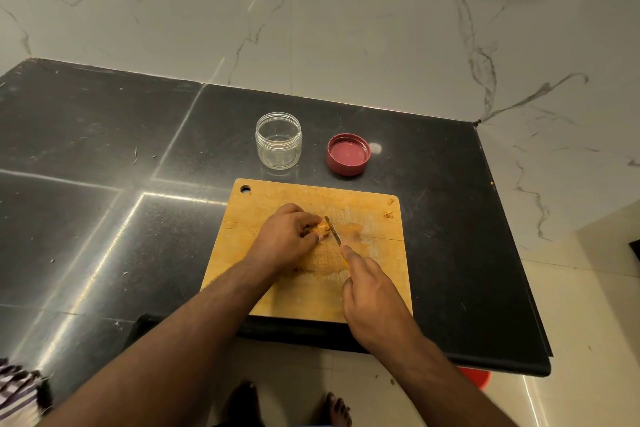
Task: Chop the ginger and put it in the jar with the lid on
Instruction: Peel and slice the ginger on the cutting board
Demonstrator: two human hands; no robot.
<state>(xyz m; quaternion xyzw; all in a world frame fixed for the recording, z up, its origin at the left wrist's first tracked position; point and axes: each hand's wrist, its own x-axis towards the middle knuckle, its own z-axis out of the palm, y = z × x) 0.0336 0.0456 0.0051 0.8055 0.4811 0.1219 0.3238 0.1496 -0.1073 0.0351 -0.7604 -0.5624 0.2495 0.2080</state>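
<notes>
A wooden cutting board (374, 288) lies on the black counter. My left hand (285, 239) pinches a small piece of ginger (321, 228) against the board. My right hand (372, 291) grips a knife (333, 230) by its handle, with a finger along the top, and the blade sits right beside the ginger. A small ginger scrap (388, 214) lies near the board's far right corner. Behind the board stands a clear empty jar (278, 140), open. Its red lid (347, 154) lies upside down to the jar's right.
The black counter (104, 166) ends at a marble wall behind and at a corner on the right. Its front edge runs just under the board. Below it I see light floor tiles, bare feet (337, 409) and a red object (476, 376).
</notes>
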